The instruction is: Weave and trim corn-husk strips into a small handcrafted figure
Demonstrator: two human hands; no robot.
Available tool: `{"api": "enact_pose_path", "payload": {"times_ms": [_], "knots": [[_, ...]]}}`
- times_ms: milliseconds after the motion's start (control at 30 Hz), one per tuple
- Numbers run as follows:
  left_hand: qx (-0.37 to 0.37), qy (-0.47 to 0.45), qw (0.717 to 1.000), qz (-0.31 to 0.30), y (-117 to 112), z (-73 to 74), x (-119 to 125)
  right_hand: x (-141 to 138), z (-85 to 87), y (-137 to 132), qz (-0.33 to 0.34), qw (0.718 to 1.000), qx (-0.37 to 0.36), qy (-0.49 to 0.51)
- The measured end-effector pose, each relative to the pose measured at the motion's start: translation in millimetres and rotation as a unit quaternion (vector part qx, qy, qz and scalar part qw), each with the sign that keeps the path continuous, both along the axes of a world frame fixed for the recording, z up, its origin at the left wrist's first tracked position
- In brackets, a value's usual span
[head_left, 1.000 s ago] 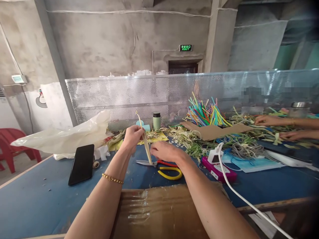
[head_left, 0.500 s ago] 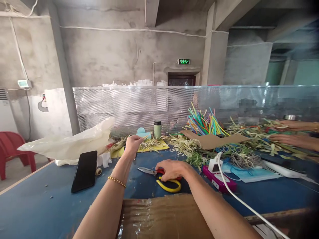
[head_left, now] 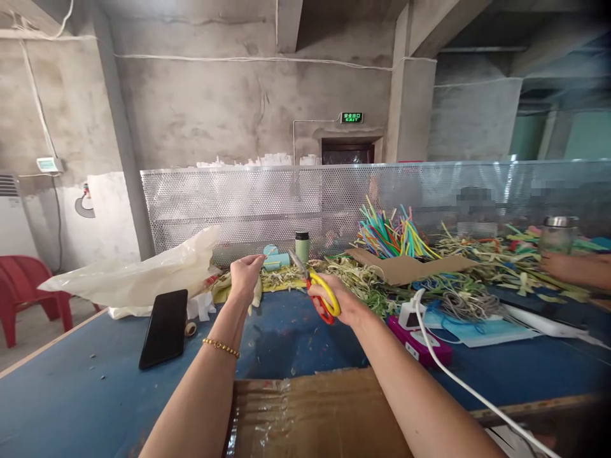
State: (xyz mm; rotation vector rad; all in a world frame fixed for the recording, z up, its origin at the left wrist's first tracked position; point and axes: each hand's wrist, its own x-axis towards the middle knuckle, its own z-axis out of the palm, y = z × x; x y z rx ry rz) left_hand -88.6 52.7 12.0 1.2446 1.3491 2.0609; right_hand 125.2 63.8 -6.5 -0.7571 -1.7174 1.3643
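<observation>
My right hand (head_left: pixel 331 294) grips a pair of scissors (head_left: pixel 322 299) with one yellow and one red handle, lifted off the table. The blades point up and to the left. My left hand (head_left: pixel 245 277), a beaded bracelet at its wrist, pinches a thin pale husk strip (head_left: pixel 256 298); part of it hangs below the fingers and much is hidden behind them. Just beyond both hands, loose husk scraps (head_left: pixel 286 276) lie on a yellow sheet. A green bottle (head_left: pixel 302 249) with a black lid stands behind the scissors' tips.
A black phone (head_left: pixel 163 329) and a pale plastic bag (head_left: pixel 143 277) lie left on the blue table. Cardboard (head_left: pixel 315 413) is in front of me. To the right are a purple power strip (head_left: pixel 420 342), coloured stems (head_left: pixel 391 235) and another person's hand (head_left: pixel 568 266).
My right hand has picked the scissors up from the table and raised them, blades tilted up. My left hand has shifted slightly left with the strip. A glass jar now shows by the other person.
</observation>
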Motion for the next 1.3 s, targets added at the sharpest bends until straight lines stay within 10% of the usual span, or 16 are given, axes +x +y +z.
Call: {"api": "enact_pose_path", "payload": {"times_ms": [200,700,1300], "knots": [[0.002,0.027,0.999,0.035,4.1,-4.0,-3.3,-7.3,-3.0,-1.7,0.057,0.993,-0.104,0.023],[0.0,0.201,0.979,-0.037,3.5,-6.4,19.4,-10.4,3.1,-4.8,-0.03,0.999,-0.013,0.007],[0.021,0.194,0.981,0.016,2.6,-4.1,13.4,-9.3,5.6,-7.3,-0.048,0.998,0.041,-0.006]]}}
